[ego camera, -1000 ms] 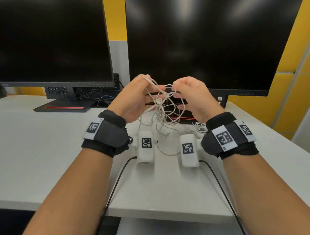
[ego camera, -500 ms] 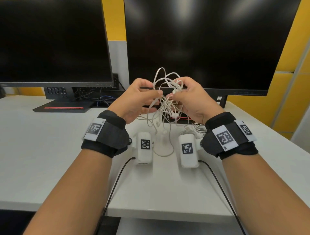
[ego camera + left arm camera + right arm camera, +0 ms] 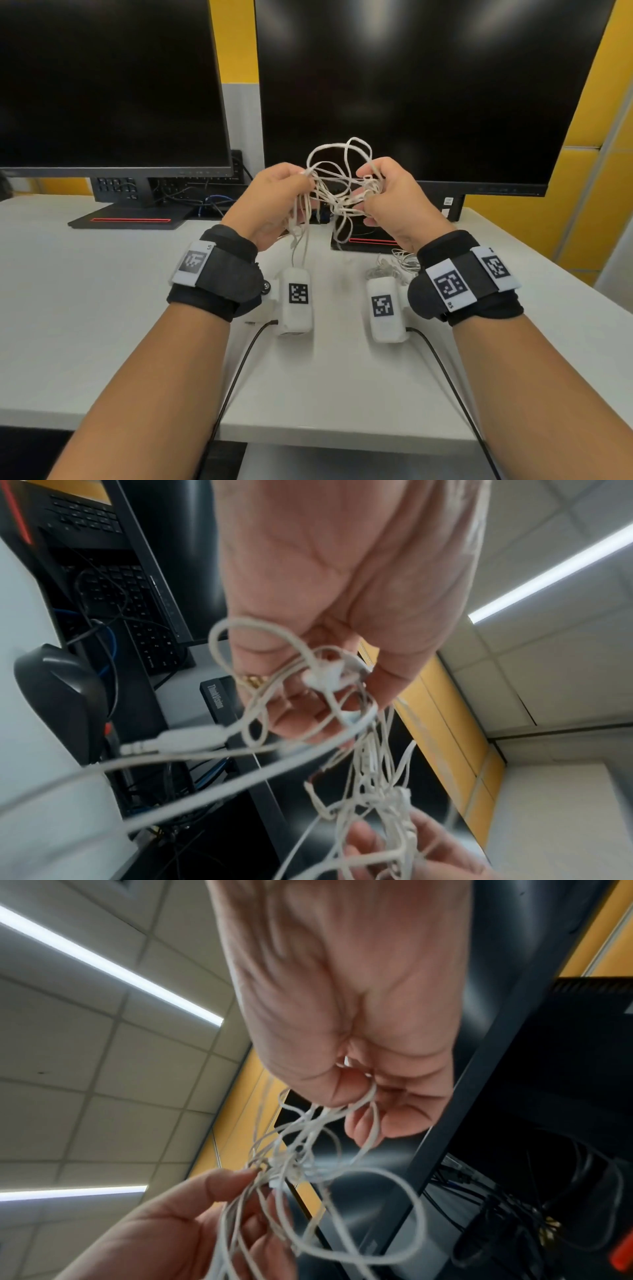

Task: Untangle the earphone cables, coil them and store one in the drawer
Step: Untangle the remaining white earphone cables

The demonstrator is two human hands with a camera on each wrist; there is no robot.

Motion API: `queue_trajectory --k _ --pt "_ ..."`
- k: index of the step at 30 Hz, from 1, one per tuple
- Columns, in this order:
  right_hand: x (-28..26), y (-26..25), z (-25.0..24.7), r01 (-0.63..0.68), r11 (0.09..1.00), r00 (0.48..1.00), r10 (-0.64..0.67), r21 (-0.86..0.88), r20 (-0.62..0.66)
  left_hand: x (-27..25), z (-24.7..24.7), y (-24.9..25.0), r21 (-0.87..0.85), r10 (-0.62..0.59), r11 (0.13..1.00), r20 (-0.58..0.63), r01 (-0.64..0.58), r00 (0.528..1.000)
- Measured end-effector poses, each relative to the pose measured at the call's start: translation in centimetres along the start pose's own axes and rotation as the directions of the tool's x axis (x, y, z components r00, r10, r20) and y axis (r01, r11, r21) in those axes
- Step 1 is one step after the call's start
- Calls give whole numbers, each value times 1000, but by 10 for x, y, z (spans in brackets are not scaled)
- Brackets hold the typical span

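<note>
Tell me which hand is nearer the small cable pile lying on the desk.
Right. The right hand is held above the cable pile, whose strands lie by that wrist; the left hand is farther off across the desk.

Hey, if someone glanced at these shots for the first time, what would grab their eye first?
First, the tangle of white earphone cables held up in mid-air between the left hand and the right hand, each pinching part of it. Behind them, two large dark monitors fill the back of the white desk against a yellow wall.
</note>
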State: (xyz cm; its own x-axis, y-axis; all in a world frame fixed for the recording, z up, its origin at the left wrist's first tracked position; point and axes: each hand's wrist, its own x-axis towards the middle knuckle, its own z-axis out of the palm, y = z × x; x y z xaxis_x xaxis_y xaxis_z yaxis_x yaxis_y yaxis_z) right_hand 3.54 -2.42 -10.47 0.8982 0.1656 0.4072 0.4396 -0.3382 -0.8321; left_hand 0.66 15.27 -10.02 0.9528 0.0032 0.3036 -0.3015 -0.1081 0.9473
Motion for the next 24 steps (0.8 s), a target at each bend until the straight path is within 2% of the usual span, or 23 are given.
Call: queue_trajectory --k 2,5,11,14,16,18,20,22,24 --pt "0 0 -1 -1 1000 1000 1 -19 -11 2 -2 1 -105 -17 994 -82 8 997" --pt "1 1 -2 -33 997 999 34 -64 15 6 -4 0 -114 -8 993 -218 -18 976" --pt "1 1 -4 -106 982 985 125 -155 118 7 -2 -1 -211 -25 977 -249 -29 968" --pt "0 0 -2 -44 989 996 53 -139 64 6 -1 0 -330 -68 944 -198 -1 978" --pt "-1 -4 -1 42 997 999 -44 -58 -24 5 2 -1 -280 -48 960 -164 0 985" --pt "-4 -10 1 79 997 996 -78 7 -46 4 5 -3 -172 6 985 -147 -31 989" --pt "-8 -12 5 68 998 997 -68 11 33 3 6 -5 -130 53 989 -103 -66 993" --pt "-8 -9 8 57 997 992 -50 -55 113 2 7 -5 -113 101 988 -35 -104 994" --pt "-7 -7 9 49 991 992 -33 -129 125 0 7 -4 -98 133 986 0 -133 991"
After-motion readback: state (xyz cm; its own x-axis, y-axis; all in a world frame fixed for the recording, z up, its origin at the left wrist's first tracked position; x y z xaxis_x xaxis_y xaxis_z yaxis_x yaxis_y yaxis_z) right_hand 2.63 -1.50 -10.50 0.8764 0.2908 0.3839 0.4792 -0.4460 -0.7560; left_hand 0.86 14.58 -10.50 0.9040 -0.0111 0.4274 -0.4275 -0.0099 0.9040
